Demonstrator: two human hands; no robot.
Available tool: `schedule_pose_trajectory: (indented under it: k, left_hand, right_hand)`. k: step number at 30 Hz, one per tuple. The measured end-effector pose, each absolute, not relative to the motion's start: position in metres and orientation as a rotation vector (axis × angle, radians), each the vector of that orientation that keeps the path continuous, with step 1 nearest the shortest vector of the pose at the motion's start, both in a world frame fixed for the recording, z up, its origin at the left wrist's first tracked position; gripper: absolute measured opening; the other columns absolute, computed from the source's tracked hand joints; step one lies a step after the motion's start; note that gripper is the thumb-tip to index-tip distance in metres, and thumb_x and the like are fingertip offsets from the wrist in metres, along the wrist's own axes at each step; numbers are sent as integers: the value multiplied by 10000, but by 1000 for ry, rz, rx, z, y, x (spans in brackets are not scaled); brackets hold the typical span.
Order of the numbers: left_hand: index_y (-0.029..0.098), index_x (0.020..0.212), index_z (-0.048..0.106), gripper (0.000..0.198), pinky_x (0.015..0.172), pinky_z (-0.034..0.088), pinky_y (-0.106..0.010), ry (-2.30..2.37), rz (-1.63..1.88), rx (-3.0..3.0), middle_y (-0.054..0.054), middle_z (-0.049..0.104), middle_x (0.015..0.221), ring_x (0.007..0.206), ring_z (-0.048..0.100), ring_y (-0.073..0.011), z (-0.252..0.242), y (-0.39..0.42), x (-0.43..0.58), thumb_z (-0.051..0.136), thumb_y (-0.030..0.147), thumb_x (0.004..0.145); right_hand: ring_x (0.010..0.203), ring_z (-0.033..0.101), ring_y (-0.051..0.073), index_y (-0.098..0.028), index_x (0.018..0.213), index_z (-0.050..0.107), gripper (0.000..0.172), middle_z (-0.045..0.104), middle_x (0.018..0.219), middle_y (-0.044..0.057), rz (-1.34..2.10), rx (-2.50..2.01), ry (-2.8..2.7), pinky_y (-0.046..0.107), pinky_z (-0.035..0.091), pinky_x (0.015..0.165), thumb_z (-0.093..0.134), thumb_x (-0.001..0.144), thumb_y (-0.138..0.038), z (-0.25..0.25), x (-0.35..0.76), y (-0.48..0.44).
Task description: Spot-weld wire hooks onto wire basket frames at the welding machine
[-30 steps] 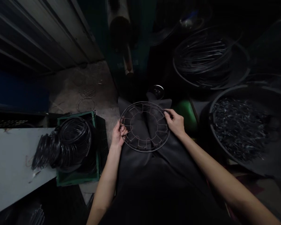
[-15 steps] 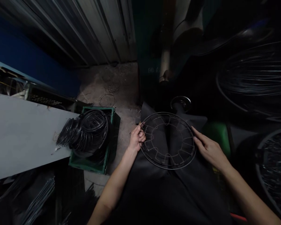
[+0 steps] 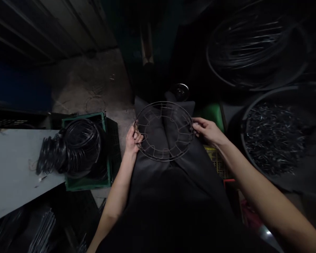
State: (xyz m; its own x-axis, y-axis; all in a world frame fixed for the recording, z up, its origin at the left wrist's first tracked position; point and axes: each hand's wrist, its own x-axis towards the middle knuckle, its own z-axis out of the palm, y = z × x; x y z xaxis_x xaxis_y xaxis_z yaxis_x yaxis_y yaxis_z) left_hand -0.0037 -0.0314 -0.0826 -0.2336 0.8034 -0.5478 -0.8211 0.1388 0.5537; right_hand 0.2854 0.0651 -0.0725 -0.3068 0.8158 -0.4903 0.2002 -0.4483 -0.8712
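A round wire frame point(image 3: 164, 160), like a fan guard with an inner ring of looped wire, is held between my hands above my dark-clad lap. My left hand point(image 3: 133, 140) is closed around its left rim, fingers curled. On the opposite side, my right hand point(image 3: 206, 129) pinches the right rim between thumb and fingers. Just beyond the frame is a shiny round metal piece point(image 3: 181, 92).
At left, a green crate point(image 3: 107, 151) holds dark wire rings point(image 3: 81, 144), beside a grey tabletop point(image 3: 13, 154). To the right, a large tub point(image 3: 243, 130) contains small metal parts. Another round container point(image 3: 209, 66) with long wires sits behind it. A yellow basket point(image 3: 217, 161) stands near my right forearm.
The view has turned rightward, so the surroundings appear shifted left and more of the right-hand tub shows. Both hands still hold the wire frame; my right fingers now curl more around its rim.
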Motion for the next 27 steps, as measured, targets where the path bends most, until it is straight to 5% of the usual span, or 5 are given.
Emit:
schedule_pose_trajectory:
  k: [4, 12, 15, 20, 27]
  left_hand:
    - [171, 972, 597, 206, 344, 214, -125, 1044, 1436, -9, 102, 349, 425, 280, 237, -7, -83, -30, -5, 407, 246, 943]
    - [171, 800, 541, 161, 353, 201, -122, 1215, 1448, -42, 109, 336, 445, 291, 226, 3, -79, -34, 1, 488, 275, 911]
    - [169, 791, 534, 208, 354, 205, -126, 1171, 1435, -36, 103, 339, 445, 289, 230, -1, -80, -34, 1, 405, 227, 943]
    - [169, 841, 556, 172, 350, 187, -123, 1168, 1416, -57, 106, 337, 449, 297, 213, 0, -79, -33, 1, 434, 244, 935]
    - [167, 925, 596, 162, 359, 180, -125, 1154, 1409, -48, 99, 334, 473, 318, 224, 3, -84, -36, -1, 460, 257, 925]
  right_hand:
    - [500, 469, 75, -136, 1060, 653, 524, 602, 678, 10, 1669, -1518, -1276, 214, 431, 473, 700, 655, -467, -78, 277, 67]
    - [964, 600, 209, -205, 1131, 644, 372, 633, 1036, 93, 744, -1539, -1936, 382, 481, 886, 421, 893, -383, -74, 278, 14]
    - [1224, 468, 220, -206, 1361, 442, 489, 493, 1331, 101, 882, -1445, -2114, 412, 381, 1034, 358, 921, -404, -70, 291, -11]
    - [1372, 218, 303, -132, 1472, -98, 1045, 144, 1512, 169, 1119, -1437, -2401, 504, 263, 1084, 511, 782, -626, -70, 298, -28]
    - [1367, 184, 365, -74, 1444, -160, 1209, 97, 1494, 248, 913, -1718, -2426, 604, 174, 1056, 516, 694, -738, -76, 277, -40]
